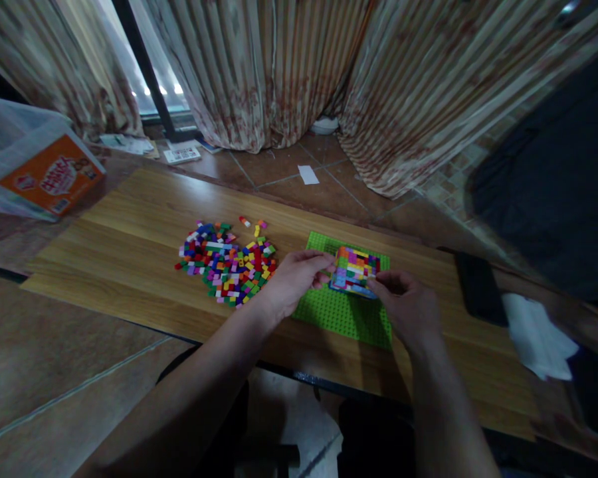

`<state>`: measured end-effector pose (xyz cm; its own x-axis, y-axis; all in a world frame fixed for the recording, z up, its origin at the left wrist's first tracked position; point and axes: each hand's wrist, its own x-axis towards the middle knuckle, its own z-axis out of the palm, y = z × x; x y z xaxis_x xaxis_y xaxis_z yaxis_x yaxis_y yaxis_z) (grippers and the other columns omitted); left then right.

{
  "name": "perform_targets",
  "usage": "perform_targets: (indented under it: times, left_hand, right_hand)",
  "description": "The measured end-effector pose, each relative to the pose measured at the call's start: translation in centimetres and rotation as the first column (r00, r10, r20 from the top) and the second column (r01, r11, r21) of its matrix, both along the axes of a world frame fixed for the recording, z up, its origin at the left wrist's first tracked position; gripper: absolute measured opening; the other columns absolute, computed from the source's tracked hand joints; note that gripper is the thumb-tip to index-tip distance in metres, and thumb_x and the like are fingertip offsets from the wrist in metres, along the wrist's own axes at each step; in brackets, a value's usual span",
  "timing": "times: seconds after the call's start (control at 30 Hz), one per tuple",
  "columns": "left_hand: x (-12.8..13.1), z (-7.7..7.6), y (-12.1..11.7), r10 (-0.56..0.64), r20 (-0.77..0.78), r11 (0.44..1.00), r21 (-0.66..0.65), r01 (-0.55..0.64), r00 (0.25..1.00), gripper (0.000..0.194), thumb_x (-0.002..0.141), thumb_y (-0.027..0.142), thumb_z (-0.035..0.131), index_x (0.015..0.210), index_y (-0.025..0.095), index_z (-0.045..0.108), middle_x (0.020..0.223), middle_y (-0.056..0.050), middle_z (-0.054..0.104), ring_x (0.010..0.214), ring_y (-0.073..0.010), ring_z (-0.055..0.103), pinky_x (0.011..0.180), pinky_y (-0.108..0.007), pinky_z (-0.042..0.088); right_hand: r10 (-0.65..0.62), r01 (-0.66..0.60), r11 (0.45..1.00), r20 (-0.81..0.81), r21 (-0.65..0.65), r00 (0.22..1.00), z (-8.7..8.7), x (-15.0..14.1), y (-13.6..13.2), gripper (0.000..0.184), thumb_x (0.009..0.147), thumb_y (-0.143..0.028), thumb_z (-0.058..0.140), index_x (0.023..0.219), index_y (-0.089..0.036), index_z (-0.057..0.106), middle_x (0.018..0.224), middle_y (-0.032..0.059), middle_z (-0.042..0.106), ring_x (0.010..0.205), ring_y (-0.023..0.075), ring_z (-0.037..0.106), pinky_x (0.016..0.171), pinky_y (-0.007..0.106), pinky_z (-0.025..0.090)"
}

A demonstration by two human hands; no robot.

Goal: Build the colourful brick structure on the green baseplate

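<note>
Both bare hands are busy over a green studded baseplate (329,318) that lies on the long wooden table (144,226) in front of the person. On that plate, toward its far side, sits a low, squarish block build (353,265), a tight patchwork of orange, yellow, red, purple and green pieces, with blue along the edge nearest the person. The left hand (301,275) comes in from the left, its fingertips right by the build's left edge, thumb and forefinger drawn close to each other. The right hand (406,302) reaches in from the other side, fingers bent, its thumb and forefinger at the build's near right corner. The room is dim and the fingertips are small from here, so I can't tell whether either hand is pinching a brick or merely resting against the build.

To the left of the plate, just beyond the left forearm, loose bricks (219,265) lie spread in a heap of many colours, with a few stragglers at its far edge. A dark flat object (480,289) lies toward the table's right end, and a crumpled white sheet (538,335) is just beside it. Off the table's left end stands a clear plastic tub (10,149) with an orange label (52,176). Patterned curtains (219,73) hang behind, and a white card (307,174) lies on the tiled floor (274,169).
</note>
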<state>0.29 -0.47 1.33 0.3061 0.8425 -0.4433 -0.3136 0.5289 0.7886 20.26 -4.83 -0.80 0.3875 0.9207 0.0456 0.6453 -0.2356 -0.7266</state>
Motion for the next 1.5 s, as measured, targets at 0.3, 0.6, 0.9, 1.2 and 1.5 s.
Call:
perform_targets:
  times: [0.3,0.6,0.9,1.2,1.5]
  left_hand:
    - [-0.2,0.3,-0.1,-0.068,0.225,0.994,-0.067,0.085,0.972,0.037,0.094,0.045,0.055,0.088,0.011,0.069,0.089,-0.011,0.071,0.078,-0.0145,0.066,0.079,-0.027,0.05]
    - [-0.1,0.6,-0.5,-0.144,0.379,0.985,-0.03,0.168,0.914,0.049,0.089,0.06,0.056,0.097,0.013,0.069,0.096,-0.01,0.069,0.088,-0.0149,0.064,0.085,-0.026,0.048]
    - [0.2,0.7,-0.9,-0.165,0.43,0.985,0.021,0.173,0.887,0.046,0.089,0.06,0.057,0.099,0.016,0.069,0.1,-0.008,0.068,0.092,-0.0144,0.063,0.073,-0.022,0.046]
    - [0.1,0.5,-0.7,-0.071,0.293,0.998,0.023,0.067,0.953,0.035,0.088,0.046,0.064,0.096,0.013,0.071,0.1,-0.01,0.071,0.082,-0.0148,0.065,0.08,-0.028,0.049]
    - [0.0,0.0,0.0,0.033,0.006,0.999,0.027,-0.033,0.999,0.007,0.081,0.018,0.067,0.077,0.012,0.069,0.076,-0.003,0.068,0.06,-0.0064,0.056,0.063,-0.021,0.041]
  right_hand:
    - [-0.006,0.004,1.0,0.066,0.02,0.998,0.3,0.1,-0.2,0.032,0.075,-0.049,0.069,0.083,-0.018,0.071,0.079,0.0076,0.073,0.07,0.0222,0.066,0.068,0.036,0.05]
    - [0.305,-0.361,0.842,0.2,0.4,0.931,1.5,-4.6,-1.0,0.018,0.092,-0.035,0.059,0.1,-0.028,0.074,0.108,0.0063,0.067,0.105,0.0235,0.063,0.094,0.044,0.05]
    - [0.346,-0.42,0.817,0.247,0.396,0.905,0.4,-6.0,-0.8,0.014,0.091,-0.032,0.063,0.1,-0.031,0.074,0.113,0.005,0.065,0.112,0.0246,0.056,0.098,0.047,0.046]
    - [0.193,-0.169,0.885,-0.012,0.434,0.981,1.2,-3.2,-0.7,0.011,0.086,-0.034,0.067,0.089,-0.028,0.076,0.102,0.0039,0.069,0.101,0.0231,0.064,0.094,0.045,0.048]
    - [0.229,-0.234,0.942,0.048,0.241,0.972,0.2,0.6,-0.7,0.019,0.084,-0.042,0.068,0.087,-0.027,0.078,0.105,0.0058,0.069,0.102,0.0245,0.063,0.098,0.049,0.047]
